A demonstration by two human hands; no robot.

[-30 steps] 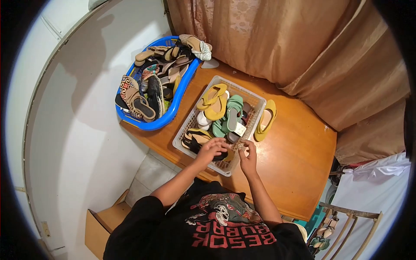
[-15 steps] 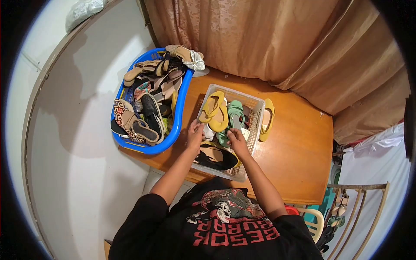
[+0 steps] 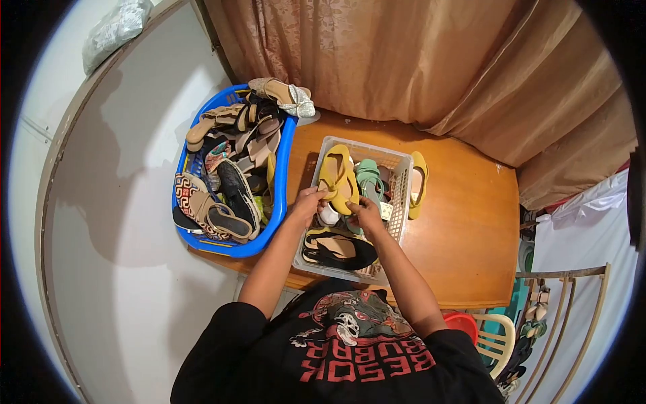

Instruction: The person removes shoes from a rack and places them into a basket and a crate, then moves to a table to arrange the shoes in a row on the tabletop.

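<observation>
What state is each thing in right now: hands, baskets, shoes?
Left hand: gripping the yellow sandals' heel end.
Right hand: fingers at the sandals' near end; grip unclear.
Yellow sandals: stacked in the white basket.
White basket: upright on the table, holding shoes.
Blue basket: upright, heaped with shoes.
Black shoes: lying in the white basket.
Yellow flat: outside, beside the basket.

Red lettering is being shown upside down on the black T-shirt (image 3: 336, 350) at the bottom centre of the frame, reading "BESOK" and "GEBUBAR"; no other text is being made out.
</observation>
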